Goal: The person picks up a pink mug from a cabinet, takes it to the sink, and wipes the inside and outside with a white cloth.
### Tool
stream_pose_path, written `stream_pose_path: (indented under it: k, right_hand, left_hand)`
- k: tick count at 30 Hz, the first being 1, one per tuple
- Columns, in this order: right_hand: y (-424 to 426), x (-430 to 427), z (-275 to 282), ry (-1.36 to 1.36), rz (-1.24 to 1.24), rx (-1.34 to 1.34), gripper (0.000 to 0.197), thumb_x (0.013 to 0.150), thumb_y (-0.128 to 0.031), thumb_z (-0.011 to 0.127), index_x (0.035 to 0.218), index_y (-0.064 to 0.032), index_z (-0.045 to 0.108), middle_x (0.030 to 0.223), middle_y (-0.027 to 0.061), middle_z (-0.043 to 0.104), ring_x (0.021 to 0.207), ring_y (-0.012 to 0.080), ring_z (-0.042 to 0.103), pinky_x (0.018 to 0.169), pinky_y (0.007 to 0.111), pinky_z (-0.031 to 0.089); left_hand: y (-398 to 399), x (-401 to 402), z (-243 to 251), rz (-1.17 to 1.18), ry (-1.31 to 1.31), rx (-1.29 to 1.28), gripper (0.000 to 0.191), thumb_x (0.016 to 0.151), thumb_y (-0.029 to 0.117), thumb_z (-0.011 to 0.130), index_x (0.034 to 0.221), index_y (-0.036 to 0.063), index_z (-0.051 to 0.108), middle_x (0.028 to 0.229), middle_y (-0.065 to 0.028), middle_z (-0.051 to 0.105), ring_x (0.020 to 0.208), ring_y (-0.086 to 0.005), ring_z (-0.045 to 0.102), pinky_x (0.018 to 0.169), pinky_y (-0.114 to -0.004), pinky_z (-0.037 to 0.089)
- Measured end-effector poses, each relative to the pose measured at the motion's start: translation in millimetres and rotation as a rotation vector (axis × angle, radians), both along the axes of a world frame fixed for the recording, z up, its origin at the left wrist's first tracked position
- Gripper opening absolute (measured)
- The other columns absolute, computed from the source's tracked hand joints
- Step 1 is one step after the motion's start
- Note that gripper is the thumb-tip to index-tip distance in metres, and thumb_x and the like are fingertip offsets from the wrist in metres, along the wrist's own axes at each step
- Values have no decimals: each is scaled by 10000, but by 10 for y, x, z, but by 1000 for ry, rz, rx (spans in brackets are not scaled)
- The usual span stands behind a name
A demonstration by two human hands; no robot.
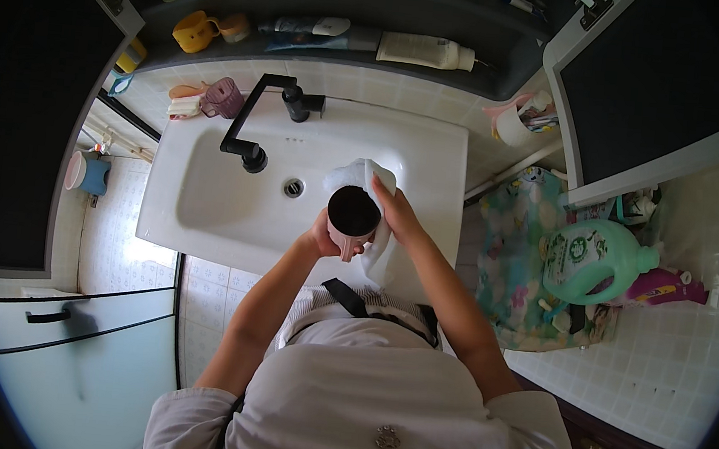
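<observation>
My left hand (323, 235) grips a pink cup (348, 241) with a handle, its dark inside facing up at me. A white cloth (377, 252) is in my right hand (398, 210), pressed around the cup's right side and far rim. Part of the cloth hangs down toward my waist. Both hands are over the right half of a white ceramic washbasin (207, 211). To their left is the metal drain (293, 187), and above it reaches a black angular faucet (244, 118).
An open mirror cabinet shelf (347, 69) holds a yellow mug (193, 32) and tubes (423, 51). Its doors swing out on both sides. A purple cup (223, 98) stands at the basin's back left corner. At right, a green detergent jug (593, 261) rests on a patterned cover (510, 263).
</observation>
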State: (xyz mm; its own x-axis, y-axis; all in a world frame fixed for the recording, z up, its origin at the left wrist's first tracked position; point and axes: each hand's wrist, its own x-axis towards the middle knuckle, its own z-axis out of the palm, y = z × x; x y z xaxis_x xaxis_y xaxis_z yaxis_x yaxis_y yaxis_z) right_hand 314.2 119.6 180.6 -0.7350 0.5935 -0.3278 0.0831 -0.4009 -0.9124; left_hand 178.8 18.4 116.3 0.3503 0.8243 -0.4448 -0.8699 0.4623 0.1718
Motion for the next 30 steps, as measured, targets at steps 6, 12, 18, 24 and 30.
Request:
stream_pose_path:
  k: [6, 12, 18, 24, 30]
  right_hand:
    - [152, -97, 25, 97, 198, -87, 489, 881, -487, 430, 776, -42, 602, 726, 12, 574, 720, 76, 522, 685, 228, 418]
    - [37, -124, -260, 146, 91, -44, 542, 878, -550, 385, 859, -52, 598, 785, 28, 604, 712, 80, 556, 639, 219, 434]
    - [-170, -101, -610, -97, -329, -31, 640, 773, -686, 434, 837, -69, 593, 657, -26, 462, 580, 71, 417, 503, 243, 316]
    - [-393, -50, -466, -28, -486, -101, 572, 778, -664, 472, 857, -107, 573, 573, -79, 283, 478, 42, 243, 424, 237, 174]
    - [-335, -105, -212, 109, -325, 510, 600, 903, -453, 398, 1258, 29, 366, 1295, 177, 375, 1213, 294, 338, 1014, 354, 241]
  left_hand:
    - [60, 90, -73, -50, 53, 153, 508, 859, 424, 312, 1138, 55, 520, 1057, -152, 577, 842, -370, 579, 581, -444, 471]
    - [-15, -17, -165, 51, -135, 418, 467, 872, 312, 404, 1227, 13, 460, 1151, -152, 542, 974, -291, 573, 839, -398, 483]
    - [79, -193, -288, 355, -158, -20, 487, 860, 362, 297, 1195, 53, 471, 1186, -152, 500, 1068, -322, 500, 850, -463, 456]
    - [267, -361, 35, 636, 247, 240, 384, 901, 344, 390, 1208, 123, 459, 1187, -74, 509, 1046, -256, 516, 834, -406, 454]
    - [311, -11, 481, 428, 499, 230, 454, 888, 375, 448, 1223, 70, 428, 1156, -80, 515, 998, -229, 525, 840, -389, 445]
